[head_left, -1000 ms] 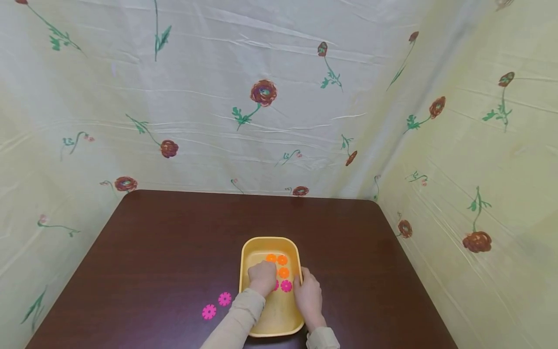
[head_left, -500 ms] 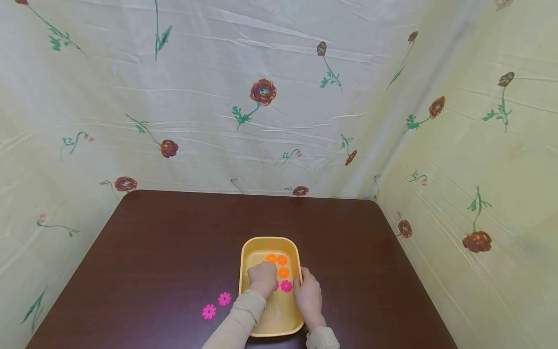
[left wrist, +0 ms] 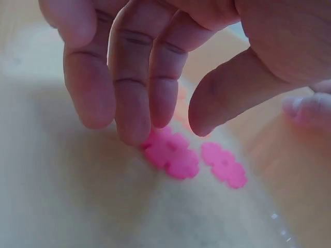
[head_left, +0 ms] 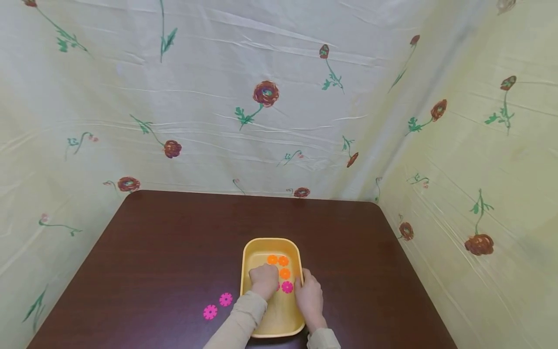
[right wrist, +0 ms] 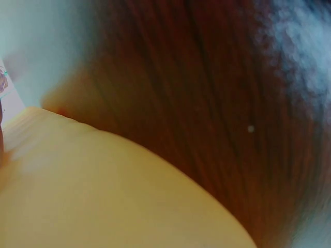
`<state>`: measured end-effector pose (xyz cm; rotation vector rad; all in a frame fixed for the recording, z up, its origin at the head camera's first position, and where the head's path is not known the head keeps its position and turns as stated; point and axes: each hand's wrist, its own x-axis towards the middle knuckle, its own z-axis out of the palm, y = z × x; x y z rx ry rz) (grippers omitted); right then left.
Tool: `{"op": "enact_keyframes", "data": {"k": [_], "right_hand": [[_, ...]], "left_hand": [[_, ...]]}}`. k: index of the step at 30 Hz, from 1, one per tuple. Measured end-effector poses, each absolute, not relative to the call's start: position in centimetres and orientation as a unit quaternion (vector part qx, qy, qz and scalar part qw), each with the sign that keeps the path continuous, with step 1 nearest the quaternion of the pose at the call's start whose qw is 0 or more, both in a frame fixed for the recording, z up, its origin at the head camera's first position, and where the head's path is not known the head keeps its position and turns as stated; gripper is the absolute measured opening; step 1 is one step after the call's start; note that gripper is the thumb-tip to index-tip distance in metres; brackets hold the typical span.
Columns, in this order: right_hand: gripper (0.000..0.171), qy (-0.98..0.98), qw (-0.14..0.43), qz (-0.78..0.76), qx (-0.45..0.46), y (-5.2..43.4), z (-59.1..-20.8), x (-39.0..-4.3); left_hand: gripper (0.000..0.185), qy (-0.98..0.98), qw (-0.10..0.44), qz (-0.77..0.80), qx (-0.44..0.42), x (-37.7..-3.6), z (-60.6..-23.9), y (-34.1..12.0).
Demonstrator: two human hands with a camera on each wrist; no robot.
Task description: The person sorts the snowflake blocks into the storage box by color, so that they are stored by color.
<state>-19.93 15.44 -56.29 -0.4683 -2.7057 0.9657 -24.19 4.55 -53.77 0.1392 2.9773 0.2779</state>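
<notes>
A: What is shown by the left wrist view that is hidden in the head view?

B: The left hand (left wrist: 170, 62) is seen with curled fingers (left wrist: 132, 88) touching a pink disc (left wrist: 170, 155) on the tray floor; a second pink disc (left wrist: 224, 164) lies just beside it. Whether the disc is pinched cannot be told.

A: And the yellow tray (head_left: 247, 252)?

B: Three orange discs (head_left: 279, 264) are held beyond the pink ones. The right hand (head_left: 310, 300) is wrapped over the tray's right rim. Two further pink discs (head_left: 218, 305) lie left of the tray on the table (head_left: 165, 242).
</notes>
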Motion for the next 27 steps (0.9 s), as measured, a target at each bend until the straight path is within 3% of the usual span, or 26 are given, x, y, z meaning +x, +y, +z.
{"op": "enact_keyframes", "data": {"k": [4, 14, 20, 27], "right_hand": [[0.026, -0.922, 0.116, 0.334, -0.159, 15.4, -56.3, -19.9], [0.027, -0.922, 0.119, 0.335, -0.158, 15.3, -56.2, -19.9], [0.027, -0.921, 0.117, 0.333, -0.163, 15.3, -56.3, -19.9], [0.028, -0.92, 0.104, 0.335, -0.173, 15.2, -56.2, -19.9]], "left_hand": [[0.019, 0.992, 0.043, 0.098, 0.06, -23.7, -52.4, 4.1], [0.021, 0.975, -0.125, 0.161, 0.089, -23.4, -49.3, 1.5], [0.015, 0.965, -0.149, 0.203, 0.075, -23.6, -48.8, -0.4], [0.022, 0.964, -0.14, 0.223, 0.043, -23.5, -48.9, -2.6]]}}
